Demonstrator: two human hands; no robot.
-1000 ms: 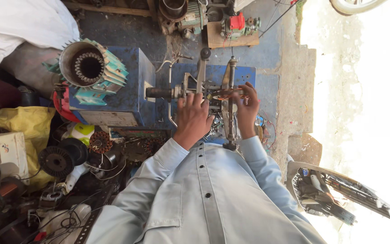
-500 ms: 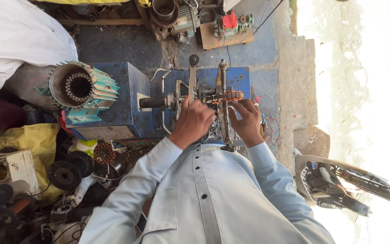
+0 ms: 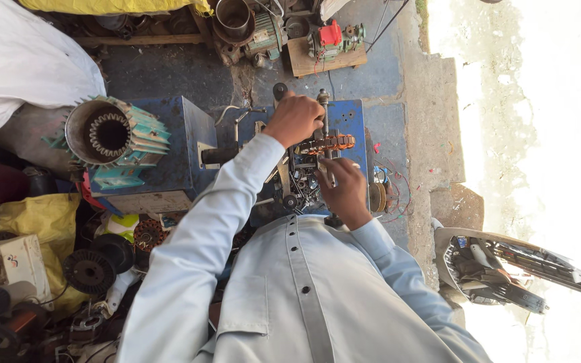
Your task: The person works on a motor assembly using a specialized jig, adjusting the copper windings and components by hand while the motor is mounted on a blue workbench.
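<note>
Copper-wound coil [image 3: 325, 143] sitting across the blue winding machine [image 3: 351, 117], partly hidden behind its upright rod; small parts beneath too cluttered to tell apart. Left hand [image 3: 295, 119] now clenched on the machine's far end, moved up from the coil since half a second ago; right hand [image 3: 342, 191] just below the coil, fingers curled, grip impossible to tell. Finned motor housing [image 3: 112, 138] lying to the left, toothed core inside.

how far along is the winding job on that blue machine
Done: a copper-coloured coil sits mounted across the blue machine.
In hand: the left hand is closed at the machine's top by the upright rod; the right hand works just below the coil.
Left: how full the winding is cannot be told. The finned stator housing lies beside it with empty slots.
</note>
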